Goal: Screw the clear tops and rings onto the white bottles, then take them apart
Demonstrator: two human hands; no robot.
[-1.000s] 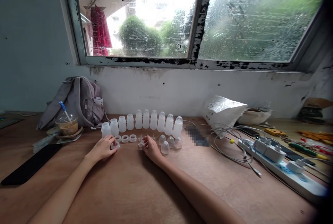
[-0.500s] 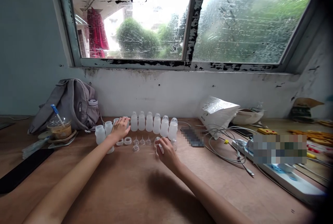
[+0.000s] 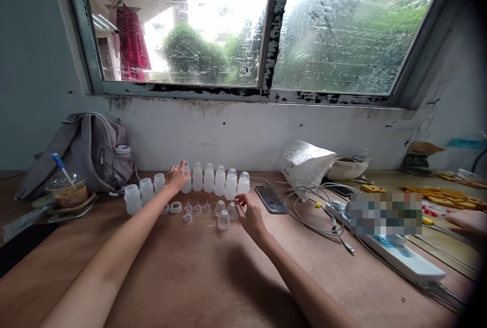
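Note:
My left hand (image 3: 176, 177) reaches to the leftmost capped baby bottle (image 3: 186, 181), its fingers closed against the upper part. More frosted baby bottles (image 3: 209, 179) with clear caps continue this row rightward. My right hand (image 3: 250, 215) hovers with parted, bent fingers in front of the rightmost bottle (image 3: 243, 184), beside several loose clear caps (image 3: 223, 221). Between the hands lie clear nipples (image 3: 197, 207) and a white collar ring (image 3: 175, 207); another ring is partly behind my left forearm. Uncapped bottles (image 3: 133, 200) stand left of that forearm.
At left are a grey backpack (image 3: 87, 155), a drink cup (image 3: 68, 191) and a black flat object (image 3: 25, 247). To the right lie a phone (image 3: 268, 198), tangled cables (image 3: 312, 221), a silvery-white bag (image 3: 308, 163) and a power strip (image 3: 411, 262). Another person's blurred hand (image 3: 466, 220) shows at far right.
The view has turned slightly right. My left hand has shifted right to the leftmost capped bottle. My right hand has drawn away from the loose caps, toward the right.

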